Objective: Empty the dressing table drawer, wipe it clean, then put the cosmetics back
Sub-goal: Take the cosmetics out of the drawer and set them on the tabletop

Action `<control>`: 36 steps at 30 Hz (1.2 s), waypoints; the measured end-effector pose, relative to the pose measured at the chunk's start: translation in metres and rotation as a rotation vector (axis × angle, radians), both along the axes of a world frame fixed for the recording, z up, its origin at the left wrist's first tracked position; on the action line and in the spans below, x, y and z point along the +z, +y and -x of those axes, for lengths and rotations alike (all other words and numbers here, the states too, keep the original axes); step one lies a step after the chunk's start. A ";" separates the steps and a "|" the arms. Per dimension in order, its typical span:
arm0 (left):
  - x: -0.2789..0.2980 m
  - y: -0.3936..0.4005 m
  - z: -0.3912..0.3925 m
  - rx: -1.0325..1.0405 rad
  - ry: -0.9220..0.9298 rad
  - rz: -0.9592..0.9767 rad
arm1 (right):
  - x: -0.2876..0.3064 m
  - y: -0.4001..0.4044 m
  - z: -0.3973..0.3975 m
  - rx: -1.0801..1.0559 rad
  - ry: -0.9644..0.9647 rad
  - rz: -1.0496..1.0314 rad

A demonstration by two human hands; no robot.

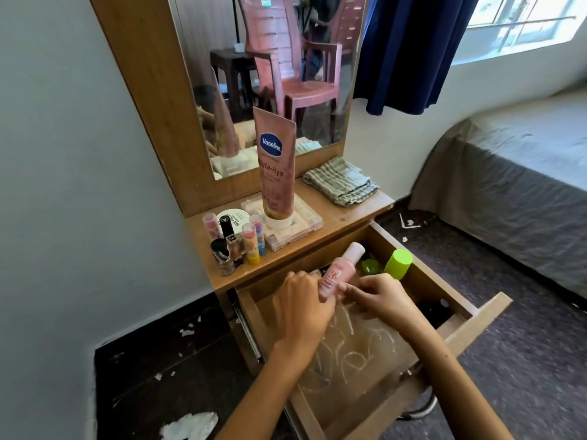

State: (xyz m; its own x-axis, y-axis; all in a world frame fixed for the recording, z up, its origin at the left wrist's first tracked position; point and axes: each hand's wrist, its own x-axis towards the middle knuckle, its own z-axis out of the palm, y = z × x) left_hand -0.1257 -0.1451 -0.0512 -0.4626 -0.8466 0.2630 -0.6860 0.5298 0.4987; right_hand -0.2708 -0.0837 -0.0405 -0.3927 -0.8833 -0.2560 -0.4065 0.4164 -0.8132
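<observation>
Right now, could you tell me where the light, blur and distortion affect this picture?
Head view: the window is blown out at top right; wide-angle bending curves the mirror frame and bed; the pink bottle in both hands is slightly soft; the drawer floor is clear.

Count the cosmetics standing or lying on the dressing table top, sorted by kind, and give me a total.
Lotion tube: 1
Flat clear case under the tube: 1
Round white jar: 1
Small upright sticks and bottles, clustered at the left: about 7, some overlap
Total: about 10
</observation>
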 end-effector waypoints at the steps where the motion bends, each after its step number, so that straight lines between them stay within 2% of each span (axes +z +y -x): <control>1: 0.004 0.003 -0.003 0.022 0.048 0.006 | 0.003 -0.001 -0.006 -0.023 -0.024 0.062; 6: 0.017 0.010 -0.010 0.046 0.221 0.026 | 0.020 -0.008 -0.029 -0.184 -0.059 0.337; 10: 0.024 0.005 -0.008 0.002 0.329 0.042 | 0.032 -0.020 -0.030 -0.220 -0.156 0.447; 13: 0.026 0.000 -0.005 -0.020 0.354 0.053 | 0.037 -0.030 -0.027 -0.216 -0.138 0.507; 18: 0.014 -0.006 -0.007 -0.114 0.226 -0.057 | 0.046 -0.060 -0.006 -0.333 0.159 0.594; 23: 0.006 -0.006 -0.008 -0.120 0.136 -0.051 | 0.037 -0.086 0.000 -0.338 0.333 0.594; 31: -0.001 -0.010 -0.009 -0.130 0.054 -0.125 | 0.032 -0.096 0.001 -0.340 0.317 0.609; 36: -0.005 -0.017 -0.006 -0.146 0.038 -0.150 | 0.031 -0.079 0.004 -0.316 0.217 0.598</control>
State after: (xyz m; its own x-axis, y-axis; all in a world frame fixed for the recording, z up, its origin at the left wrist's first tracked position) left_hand -0.1195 -0.1617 -0.0562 -0.5751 -0.8026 0.1582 -0.5871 0.5396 0.6034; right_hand -0.2745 -0.1626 -0.0097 -0.6404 -0.6835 0.3503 -0.5188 0.0487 -0.8535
